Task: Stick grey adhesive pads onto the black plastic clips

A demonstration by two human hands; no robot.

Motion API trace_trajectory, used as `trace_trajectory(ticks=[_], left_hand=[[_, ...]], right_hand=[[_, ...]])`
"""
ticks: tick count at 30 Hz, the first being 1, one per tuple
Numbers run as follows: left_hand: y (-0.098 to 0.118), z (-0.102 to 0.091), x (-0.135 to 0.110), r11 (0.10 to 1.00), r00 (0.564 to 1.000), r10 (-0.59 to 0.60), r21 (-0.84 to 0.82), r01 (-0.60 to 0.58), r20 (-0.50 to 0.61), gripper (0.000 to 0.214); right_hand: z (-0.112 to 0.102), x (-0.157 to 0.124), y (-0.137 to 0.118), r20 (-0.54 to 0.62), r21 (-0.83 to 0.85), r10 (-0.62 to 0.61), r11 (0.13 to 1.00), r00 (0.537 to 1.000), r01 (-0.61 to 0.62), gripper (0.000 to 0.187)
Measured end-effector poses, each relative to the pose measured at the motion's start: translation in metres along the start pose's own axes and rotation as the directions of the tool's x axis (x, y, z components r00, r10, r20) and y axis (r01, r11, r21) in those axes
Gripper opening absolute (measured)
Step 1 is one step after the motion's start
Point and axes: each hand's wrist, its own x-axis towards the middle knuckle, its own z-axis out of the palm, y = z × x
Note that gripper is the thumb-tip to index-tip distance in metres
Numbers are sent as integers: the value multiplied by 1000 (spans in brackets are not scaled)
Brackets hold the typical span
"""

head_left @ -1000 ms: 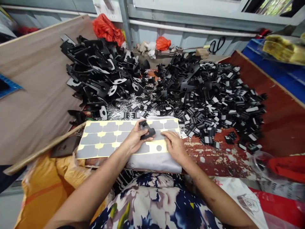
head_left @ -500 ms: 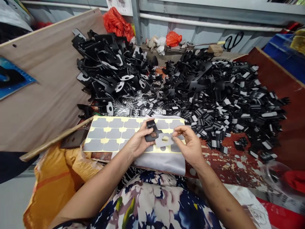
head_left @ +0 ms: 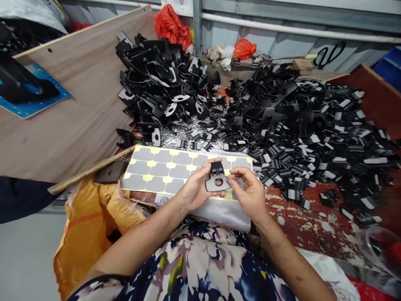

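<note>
My left hand (head_left: pixel 196 189) is closed round a black plastic clip (head_left: pixel 216 169), with a round hole through its flat part. A grey adhesive pad (head_left: pixel 212 185) lies over that flat part, the two holes roughly lined up. The thumb and forefinger of my right hand (head_left: pixel 249 193) pinch the right corner of the pad, against the clip's edge. Beneath both hands is a yellow backing sheet (head_left: pixel 140 176) with rows of grey die-cut pads. A smooth silver-grey sheet (head_left: pixel 222 215) sticks out from under its near edge.
Black clip parts (head_left: pixel 144 62) are heaped at the back left, and smaller black pieces with grey pads (head_left: pixel 282 154) at the right. Small shiny metal pins (head_left: pixel 178 134) lie between. A wooden stick (head_left: pixel 94 169) rests at left. Scissors (head_left: pixel 328 54) stand at the back.
The grey pad, earlier held beside the clip and partly apart from it, now lies over the clip's flat part. My left hand has turned the clip. The view has shifted left.
</note>
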Motion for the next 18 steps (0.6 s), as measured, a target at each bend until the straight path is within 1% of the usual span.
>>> trace_trajectory(ticks=[4, 6, 9, 11, 13, 14, 16, 17, 18], left_hand=[[1, 0, -2, 1000, 1000, 3, -3, -3, -6, 37], [1, 0, -4, 1000, 1000, 4, 3, -4, -8, 39], [-3, 2, -6, 998, 1000, 19, 64, -18, -18, 49], [-11, 4, -4, 986, 996, 82, 150, -75, -39, 59], [-21, 4, -1, 950, 974, 210, 252, -182, -87, 58], [-26, 4, 1, 921, 952, 285, 307, -239, -114, 55], [-35, 3, 5, 860, 901, 405, 399, -319, -154, 48], [-37, 2, 7, 840, 886, 435, 427, -334, -163, 46], [-38, 1, 8, 832, 881, 444, 441, -336, -166, 46]], right_hand=[[0, -1, 1, 7, -46, -12, 999, 1000, 13, 17], [0, -1, -1, 11, -79, -39, 996, 999, 39, 18], [1, -1, -5, 28, -155, -119, 980, 992, 122, 18], [5, -4, -6, 34, -228, -203, 952, 979, 205, 20], [9, -8, -5, 42, -329, -326, 888, 944, 321, 30], [12, -10, -4, 53, -393, -401, 834, 915, 388, 38], [16, -15, -3, 89, -529, -527, 694, 845, 489, 59], [18, -16, -3, 100, -591, -566, 628, 819, 506, 67], [18, -18, -3, 99, -646, -579, 582, 810, 494, 73]])
